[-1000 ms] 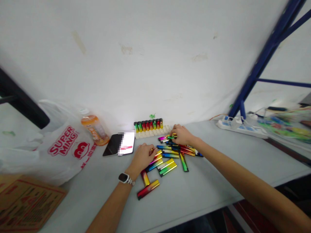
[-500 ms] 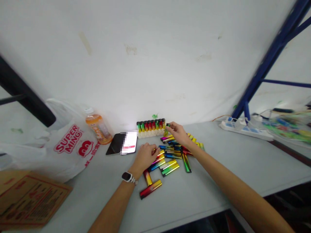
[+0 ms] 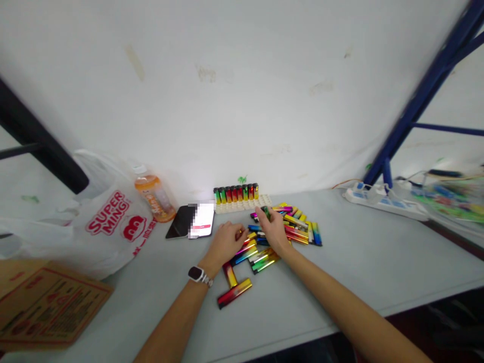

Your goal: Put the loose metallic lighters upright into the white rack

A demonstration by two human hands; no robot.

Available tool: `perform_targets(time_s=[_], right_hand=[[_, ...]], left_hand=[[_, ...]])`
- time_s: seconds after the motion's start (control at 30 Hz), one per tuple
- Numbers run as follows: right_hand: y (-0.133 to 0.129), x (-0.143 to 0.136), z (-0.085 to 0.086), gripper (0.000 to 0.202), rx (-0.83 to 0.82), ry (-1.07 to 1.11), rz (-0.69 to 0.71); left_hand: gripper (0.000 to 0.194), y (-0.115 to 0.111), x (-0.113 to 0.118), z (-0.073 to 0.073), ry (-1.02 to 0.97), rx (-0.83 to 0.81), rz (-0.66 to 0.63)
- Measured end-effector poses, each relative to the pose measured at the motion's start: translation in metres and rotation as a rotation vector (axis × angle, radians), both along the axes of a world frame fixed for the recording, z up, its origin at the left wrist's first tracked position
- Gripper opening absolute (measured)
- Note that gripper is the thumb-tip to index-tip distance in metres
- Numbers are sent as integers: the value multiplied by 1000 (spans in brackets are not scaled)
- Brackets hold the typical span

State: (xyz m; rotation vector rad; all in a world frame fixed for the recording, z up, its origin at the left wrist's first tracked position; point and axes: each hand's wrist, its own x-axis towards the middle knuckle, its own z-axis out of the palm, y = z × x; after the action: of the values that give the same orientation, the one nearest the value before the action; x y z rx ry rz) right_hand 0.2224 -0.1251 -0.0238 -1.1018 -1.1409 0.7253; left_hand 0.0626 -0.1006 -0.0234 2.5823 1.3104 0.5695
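Note:
My right hand is above the pile, fingers closed round a lighter whose dark green end shows beside the thumb. At the left edge of the loose shiny lighters rests my left hand, its fingers curled; whether anything is inside them is hidden. Behind both hands is a cream holed rack. Several black-topped lighters stand upright along its back row. Nearer me, a red and gold lighter lies flat, with another lighter touching its upper side.
A phone-like device with a lit screen lies left of the rack. Further left are an orange drink bottle, a white plastic bag and a cardboard box. A power strip sits at right by a blue metal frame.
My right hand has come away from the rack's back row, moving towards me over the pile with the lighter. The rack's right part now shows. My left hand has hardly moved.

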Motion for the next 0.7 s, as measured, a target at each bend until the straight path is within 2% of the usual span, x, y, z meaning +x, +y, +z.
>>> perform_targets(time_s=[0.17,0.3,0.43,0.7], right_hand=[[-5,-6,-5,48,-20,-124,-115],[-4,-7,-8,43,-48,-107,-94],[-4,-8,-9,34,-2,-116,-76],[-5,-9,-8,33,12,-159,-87]], left_hand=[[29,0,0,-1,-4,6,14],[30,3,-1,-6,-4,1,22],[31,6,-1,-9,-7,4,30],[31,4,0,-7,15,8,38]])
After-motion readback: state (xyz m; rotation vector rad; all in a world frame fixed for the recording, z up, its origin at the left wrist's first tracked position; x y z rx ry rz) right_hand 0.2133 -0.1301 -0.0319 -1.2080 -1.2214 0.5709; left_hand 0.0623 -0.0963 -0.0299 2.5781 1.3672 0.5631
